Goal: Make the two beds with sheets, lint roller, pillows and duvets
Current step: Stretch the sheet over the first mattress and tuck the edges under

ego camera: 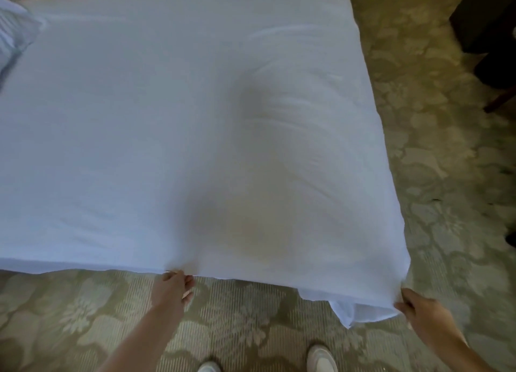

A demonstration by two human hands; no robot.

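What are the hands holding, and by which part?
The white sheet: left hand pinches its near hem mid-bed, right hand grips the near right corner.

A wide white cotton sheet [178, 137] covers the bed, rippled right of centre. The left hand [174, 286] pinches its near edge; the right hand [418, 309] grips the near right corner. A striped white pillow [14, 33] lies far left. White shoes [321, 357] stand on floral beige carpet [432, 162].

The pillow [15, 33] is cut by the left edge, both shoes [321, 357] by the bottom.
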